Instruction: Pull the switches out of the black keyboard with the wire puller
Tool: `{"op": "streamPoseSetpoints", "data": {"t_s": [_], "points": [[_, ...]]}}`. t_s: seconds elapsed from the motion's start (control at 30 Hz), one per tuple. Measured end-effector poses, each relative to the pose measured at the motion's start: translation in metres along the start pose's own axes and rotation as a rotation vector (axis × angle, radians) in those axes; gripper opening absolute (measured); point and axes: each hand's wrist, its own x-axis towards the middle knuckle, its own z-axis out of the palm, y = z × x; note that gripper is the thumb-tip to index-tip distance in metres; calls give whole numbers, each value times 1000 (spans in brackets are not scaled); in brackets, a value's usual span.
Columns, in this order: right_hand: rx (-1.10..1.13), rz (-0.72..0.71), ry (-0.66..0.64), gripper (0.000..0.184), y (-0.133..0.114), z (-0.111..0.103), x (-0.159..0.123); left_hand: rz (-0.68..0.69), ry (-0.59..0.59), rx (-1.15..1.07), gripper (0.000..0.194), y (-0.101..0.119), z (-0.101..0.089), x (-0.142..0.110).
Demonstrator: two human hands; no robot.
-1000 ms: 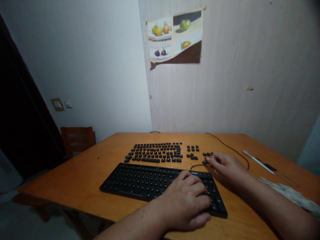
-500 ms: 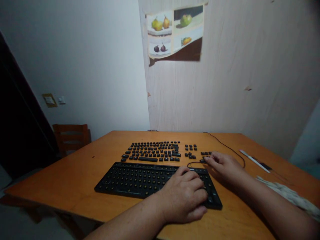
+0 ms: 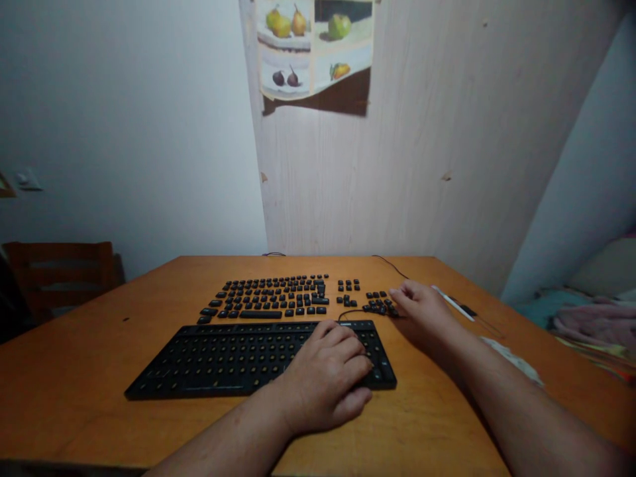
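Note:
A black keyboard (image 3: pixel 218 358) with its keycaps off lies near the table's front, small yellowish key stems showing in rows. Across its right part rests my left hand (image 3: pixel 328 381), fingers bent over the board and thumb at its front edge; the fingertips are partly hidden. Behind the keyboard, loose black keycaps (image 3: pixel 278 291) are laid out in rows, with a long space bar (image 3: pixel 261 315) at the front. My right hand (image 3: pixel 422 305) is pinched beside the number-pad keycaps (image 3: pixel 380 303) at the right; whatever lies between its fingertips is hidden.
A black cable (image 3: pixel 392 264) runs over the table (image 3: pixel 422 430). To the right lie a white pen-like stick (image 3: pixel 454 305), a small dark item (image 3: pixel 468 309) and a whitish cloth (image 3: pixel 514 361). A wooden chair (image 3: pixel 59 271) stands left; folded fabric (image 3: pixel 596 324) is at far right.
The view has swung right, so everything sits further left. My right hand has shifted slightly back from the number-pad keycaps, uncovering more of them. My left hand stays on the keyboard.

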Motion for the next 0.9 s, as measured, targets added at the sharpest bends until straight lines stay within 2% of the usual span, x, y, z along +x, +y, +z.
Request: {"op": "streamPoseSetpoints", "data": {"t_s": [0.2,0.6,0.9], "points": [[-68,-3,88,35,-4,-3,0,-2,29,-48,23,-2,0,-2],[-83,-1,87,36,-6,-4,0,-2,11,-97,16,-2,2,-4],[-66,19,121,33,-2,-4,3,-30,-63,-101,31,0,-2,-2]]}}
